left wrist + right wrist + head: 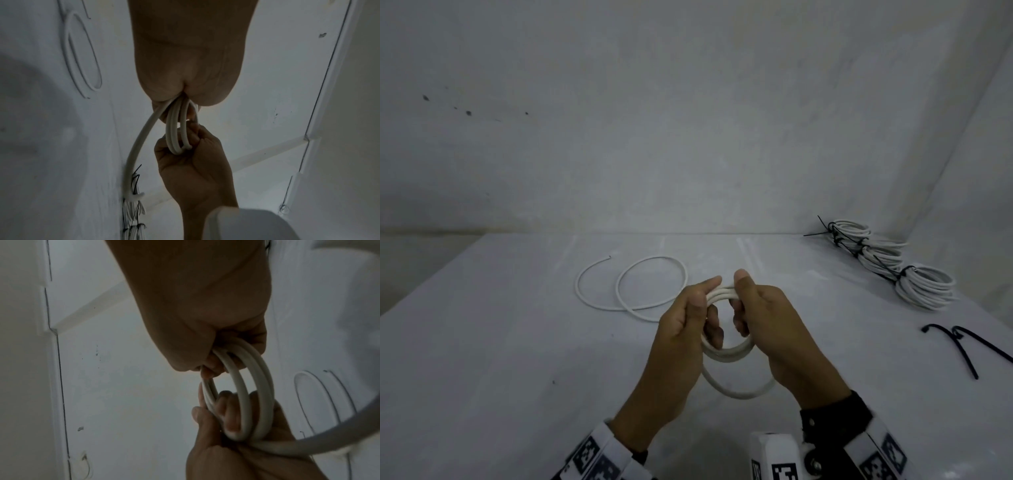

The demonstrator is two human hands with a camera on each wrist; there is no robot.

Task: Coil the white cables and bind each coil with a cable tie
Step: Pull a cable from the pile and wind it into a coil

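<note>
Head view: left hand [685, 315] and right hand [763, 318] both grip the partly wound white cable coil [726, 349] above the white tabletop [482, 342]. Its uncoiled tail [650, 287] lies looped beyond the hands, nearer the left. Loose black cable ties [962, 346] lie right; bound coils [893, 263] far right against the white wall [688, 120].

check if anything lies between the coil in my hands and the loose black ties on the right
Nothing visible does. The white cable coil, gripped by the left hand and right hand, has only bare white tabletop between it and the loose black cable ties.
</note>
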